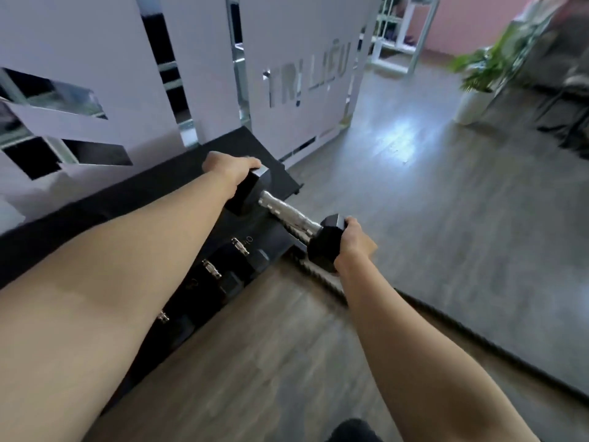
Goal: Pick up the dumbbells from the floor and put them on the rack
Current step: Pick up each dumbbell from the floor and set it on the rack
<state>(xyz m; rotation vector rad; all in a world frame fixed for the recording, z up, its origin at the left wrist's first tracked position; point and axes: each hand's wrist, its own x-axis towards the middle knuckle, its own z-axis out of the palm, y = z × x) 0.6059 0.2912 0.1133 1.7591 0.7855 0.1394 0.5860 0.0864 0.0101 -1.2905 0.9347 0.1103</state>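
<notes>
A black hex dumbbell (pixel 288 216) with a chrome handle is held up between both hands, over the right end of the black rack (pixel 264 236). My left hand (pixel 228 169) grips its far head from the outside. My right hand (pixel 353 242) grips the near head. Lower on the rack lie other black dumbbells (pixel 223 272), partly hidden under my left forearm. The held dumbbell seems to hover just above the rack's top; contact cannot be told.
A white partition wall (pixel 134 71) with cut-outs stands right behind the rack. A thick black rope (pixel 322 279) lies on the wooden floor by the rack's foot. A grey mat (pixel 462 234) covers the floor to the right. A potted plant (pixel 478 78) stands far right.
</notes>
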